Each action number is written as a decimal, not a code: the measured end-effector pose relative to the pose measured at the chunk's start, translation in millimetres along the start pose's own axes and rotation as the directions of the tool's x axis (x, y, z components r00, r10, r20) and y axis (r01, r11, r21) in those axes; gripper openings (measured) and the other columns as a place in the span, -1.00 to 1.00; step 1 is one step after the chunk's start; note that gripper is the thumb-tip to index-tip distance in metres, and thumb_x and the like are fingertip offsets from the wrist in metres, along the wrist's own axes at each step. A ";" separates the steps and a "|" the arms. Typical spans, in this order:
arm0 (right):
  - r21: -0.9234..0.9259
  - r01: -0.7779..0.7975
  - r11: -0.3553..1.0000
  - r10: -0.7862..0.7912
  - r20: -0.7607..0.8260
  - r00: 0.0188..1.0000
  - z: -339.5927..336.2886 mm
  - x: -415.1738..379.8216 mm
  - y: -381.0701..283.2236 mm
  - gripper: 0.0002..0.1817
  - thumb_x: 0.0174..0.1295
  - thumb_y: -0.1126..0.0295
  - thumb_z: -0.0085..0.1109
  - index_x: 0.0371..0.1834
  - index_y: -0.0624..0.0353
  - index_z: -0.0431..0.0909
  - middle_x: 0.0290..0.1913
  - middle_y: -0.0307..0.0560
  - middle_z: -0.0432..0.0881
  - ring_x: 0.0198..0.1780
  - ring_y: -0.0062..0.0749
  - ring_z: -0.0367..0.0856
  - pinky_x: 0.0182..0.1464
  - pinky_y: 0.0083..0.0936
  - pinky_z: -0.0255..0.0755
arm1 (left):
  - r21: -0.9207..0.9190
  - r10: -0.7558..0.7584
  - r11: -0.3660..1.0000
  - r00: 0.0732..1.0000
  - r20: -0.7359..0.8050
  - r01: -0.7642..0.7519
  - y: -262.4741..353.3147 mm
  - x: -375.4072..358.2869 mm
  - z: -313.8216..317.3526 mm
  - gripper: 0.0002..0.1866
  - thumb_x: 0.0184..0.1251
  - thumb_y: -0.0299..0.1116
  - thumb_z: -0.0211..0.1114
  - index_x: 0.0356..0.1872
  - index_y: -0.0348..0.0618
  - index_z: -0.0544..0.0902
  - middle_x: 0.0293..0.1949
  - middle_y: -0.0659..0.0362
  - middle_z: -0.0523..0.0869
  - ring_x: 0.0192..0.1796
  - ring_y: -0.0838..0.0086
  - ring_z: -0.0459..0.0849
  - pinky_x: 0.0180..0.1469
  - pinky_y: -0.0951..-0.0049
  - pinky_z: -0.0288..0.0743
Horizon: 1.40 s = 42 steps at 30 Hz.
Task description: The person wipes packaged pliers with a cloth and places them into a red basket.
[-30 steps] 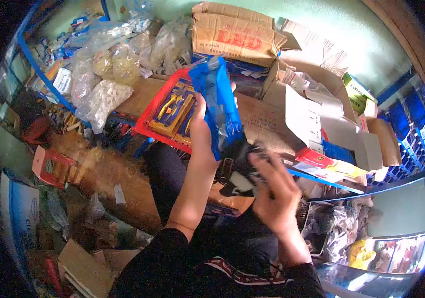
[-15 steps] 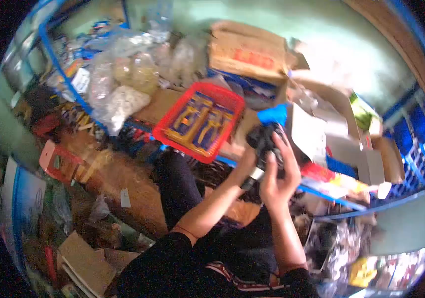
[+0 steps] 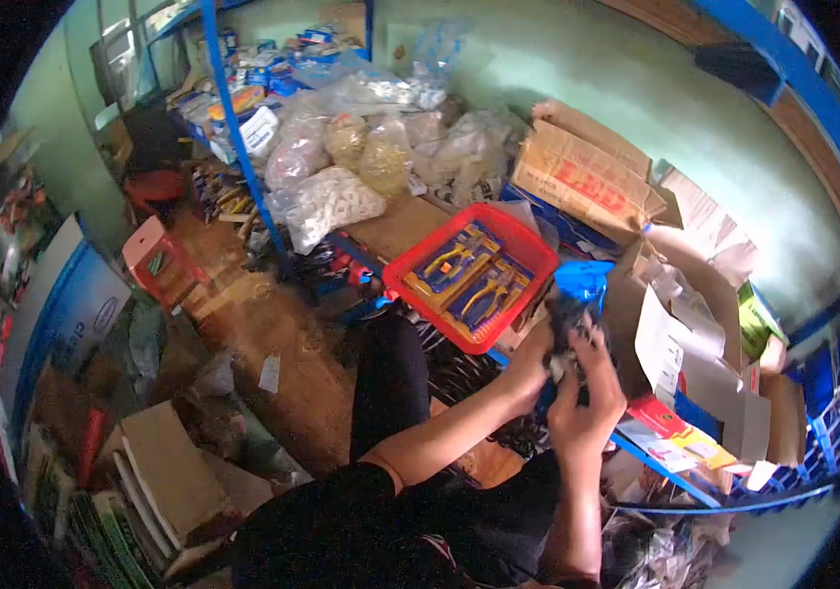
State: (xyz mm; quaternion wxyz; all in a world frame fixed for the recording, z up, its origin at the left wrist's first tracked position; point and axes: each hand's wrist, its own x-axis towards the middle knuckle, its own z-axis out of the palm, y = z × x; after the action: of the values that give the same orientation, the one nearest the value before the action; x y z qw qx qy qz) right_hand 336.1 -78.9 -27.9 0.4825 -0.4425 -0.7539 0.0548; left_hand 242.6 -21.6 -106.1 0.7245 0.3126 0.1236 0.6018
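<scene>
Both hands meet around a bundle of black items [image 3: 571, 329], blurred, right of the red basket. My right hand [image 3: 589, 393] has its fingers bent over the bundle from the right. My left hand [image 3: 530, 365] grips it from the left, its fingers partly hidden behind it. A bright blue plastic piece [image 3: 585, 281] shows just above the bundle; whether it is joined to it I cannot tell. The red basket [image 3: 397, 265] holds several carded pliers [image 3: 487, 302] with yellow and blue handles.
Open cardboard boxes [image 3: 587, 172] stand behind and right of the hands. Clear bags [image 3: 333, 204] of small parts lie left of the basket on the blue-framed shelf [image 3: 235, 128]. A pink stool [image 3: 145, 245] and flattened cardboard [image 3: 172, 471] are on the floor at left.
The view has swung, so the basket, shelf and boxes sit further right and lower in the picture. Both hands still hold the black bundle, and the fingers of the right hand have shifted on it.
</scene>
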 end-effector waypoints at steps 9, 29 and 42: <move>-0.024 -0.043 0.999 0.044 0.007 0.999 -29.4 -35.3 -5.5 -0.50 0.16 0.74 0.21 0.19 0.21 0.74 0.29 0.37 0.66 0.33 0.16 0.67 0.41 -0.15 0.49 | -0.051 -0.114 0.993 0.987 -0.111 0.109 40.3 21.1 6.6 -0.16 0.44 0.57 -0.06 0.12 -0.07 0.63 -0.19 0.23 0.74 -0.21 0.51 0.75 -0.15 0.42 0.68; 0.115 -0.205 0.972 0.163 0.298 0.940 -32.6 -56.4 -8.8 -0.48 0.09 0.77 0.21 0.13 0.17 0.76 0.18 0.29 0.73 0.24 0.12 0.73 0.31 -0.23 0.57 | 0.494 0.085 0.867 0.954 -0.289 0.072 120.9 32.4 -9.9 -0.24 0.57 0.40 0.03 0.13 -0.20 0.68 -0.19 0.15 0.78 -0.18 0.50 0.74 -0.09 0.45 0.61; 0.095 -0.166 0.981 0.151 0.150 0.977 -28.9 -20.6 20.2 -0.60 0.27 0.64 0.29 0.19 0.21 0.72 0.09 0.29 0.75 0.15 0.17 0.75 0.23 -0.21 0.58 | 0.793 0.127 -0.605 0.992 0.004 0.074 85.9 86.1 -71.5 -0.32 0.49 0.06 0.27 0.19 -0.53 0.54 0.23 -0.56 0.54 0.29 -0.44 0.54 0.36 -0.19 0.44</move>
State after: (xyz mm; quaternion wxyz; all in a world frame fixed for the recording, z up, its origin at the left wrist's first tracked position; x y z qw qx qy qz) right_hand 373.8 -91.5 -36.9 0.4446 -0.4698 -0.7446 0.1649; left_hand 155.7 88.8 -92.8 0.0143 0.7564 0.6246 0.1939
